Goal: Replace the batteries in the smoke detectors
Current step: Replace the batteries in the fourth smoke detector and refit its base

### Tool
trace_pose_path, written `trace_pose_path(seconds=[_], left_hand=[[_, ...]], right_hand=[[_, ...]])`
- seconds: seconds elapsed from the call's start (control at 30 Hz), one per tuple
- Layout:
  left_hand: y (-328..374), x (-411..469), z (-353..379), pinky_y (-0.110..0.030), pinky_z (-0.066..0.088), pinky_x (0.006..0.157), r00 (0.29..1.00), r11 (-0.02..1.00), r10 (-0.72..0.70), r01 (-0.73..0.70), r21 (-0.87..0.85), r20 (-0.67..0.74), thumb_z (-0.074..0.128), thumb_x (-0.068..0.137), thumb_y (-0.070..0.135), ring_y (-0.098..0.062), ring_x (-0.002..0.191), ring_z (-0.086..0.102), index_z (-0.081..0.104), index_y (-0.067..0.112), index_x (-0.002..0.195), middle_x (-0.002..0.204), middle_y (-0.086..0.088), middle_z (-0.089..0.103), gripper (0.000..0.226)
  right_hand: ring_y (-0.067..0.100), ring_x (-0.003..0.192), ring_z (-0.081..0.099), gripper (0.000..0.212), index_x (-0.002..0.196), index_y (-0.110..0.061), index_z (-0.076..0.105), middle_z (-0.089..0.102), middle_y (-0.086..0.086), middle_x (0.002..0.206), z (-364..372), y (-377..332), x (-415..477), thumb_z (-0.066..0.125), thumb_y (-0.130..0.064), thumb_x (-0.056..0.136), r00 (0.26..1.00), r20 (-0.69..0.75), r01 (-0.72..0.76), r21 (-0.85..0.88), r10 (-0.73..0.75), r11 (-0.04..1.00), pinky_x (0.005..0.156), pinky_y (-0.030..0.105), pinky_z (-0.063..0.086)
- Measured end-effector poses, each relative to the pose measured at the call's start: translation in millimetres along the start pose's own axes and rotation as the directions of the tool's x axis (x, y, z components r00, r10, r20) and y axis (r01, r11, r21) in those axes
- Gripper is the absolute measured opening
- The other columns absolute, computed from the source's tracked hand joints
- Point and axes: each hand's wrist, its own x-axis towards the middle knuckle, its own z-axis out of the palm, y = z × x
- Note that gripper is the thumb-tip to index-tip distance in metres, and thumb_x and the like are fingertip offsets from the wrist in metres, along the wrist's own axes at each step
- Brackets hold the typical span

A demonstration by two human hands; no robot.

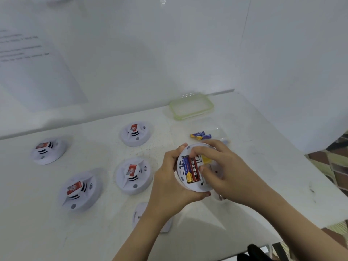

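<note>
My left hand (169, 178) grips the smoke detector (196, 187) from nine o'clock while my right hand (224, 172), from three o'clock, pinches its red battery (195, 169).

White walls (169, 44), perhaps tiled floor (337, 167)

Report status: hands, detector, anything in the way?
Left hand grips smoke detector, back up, compartment open. Right hand holds it too, thumb and forefinger at red battery beside blue battery. Nothing blocking; spare batteries on table behind.

4 smoke detectors (134, 176) crowd the left; batteries (200, 135) and lid (191, 108) sit far right; open table (165, 129) between.
</note>
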Motion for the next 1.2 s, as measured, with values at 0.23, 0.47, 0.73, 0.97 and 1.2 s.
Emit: trace_pose_path(seconds=[0.23,0.47,0.73,0.97,1.2], left_hand=[[8,6,19,-0.016,0.054,0.073,0.999,0.999,0.03,-0.028,0.033,-0.04,0.097,0.045,0.017,0.002,0.093,0.066,0.044,0.038,0.12,0.11,0.031,0.06,0.094],[14,11,34,-0.008,0.05,0.074,0.993,0.992,0.096,-0.09,0.083,-0.071,0.096,0.048,0.021,0.006,0.097,0.063,0.041,0.037,0.122,0.118,0.029,0.055,0.093],[14,16,42,-0.018,0.055,0.075,0.985,0.997,0.062,-0.053,0.059,-0.162,0.097,0.046,0.019,0.003,0.097,0.065,0.045,0.038,0.119,0.114,0.027,0.06,0.092],[13,19,53,-0.022,0.057,0.077,0.98,0.998,0.046,-0.036,0.052,-0.196,0.096,0.046,0.025,0.002,0.098,0.065,0.042,0.054,0.112,0.113,0.03,0.06,0.09],[17,21,61,-0.014,0.054,0.073,0.978,0.997,0.034,-0.019,0.07,-0.207,0.096,0.047,0.022,0.006,0.094,0.065,0.044,0.042,0.112,0.111,0.034,0.059,0.086]], right_hand=[[-0.006,0.106,0.048,0.03,0.104,-0.04,0.052,0.046,-0.016,0.121,-15,15,5,0.061,-0.026,0.079,1.0,0.002,0.024,0.002,-0.024,1.0,0.081,0.014,0.045],[-0.009,0.107,0.045,0.031,0.101,-0.046,0.044,0.041,-0.026,0.116,-29,32,10,0.056,-0.03,0.078,0.996,0.084,0.036,0.072,-0.042,0.997,0.078,0.009,0.043],[0.002,0.134,0.033,0.044,0.125,-0.044,0.054,0.042,-0.013,0.14,-28,48,9,0.058,-0.025,0.085,0.988,0.013,0.153,0.14,-0.156,0.978,0.098,0.018,0.043],[0.001,0.129,0.04,0.031,0.11,-0.039,0.065,0.052,-0.01,0.131,-35,53,16,0.057,-0.024,0.084,0.988,-0.016,0.153,0.175,-0.153,0.973,0.095,0.03,0.048],[0.0,0.12,0.046,0.033,0.107,-0.031,0.063,0.05,-0.016,0.123,-39,58,19,0.063,-0.021,0.076,0.988,0.02,0.143,0.202,-0.15,0.969,0.092,0.021,0.046]])
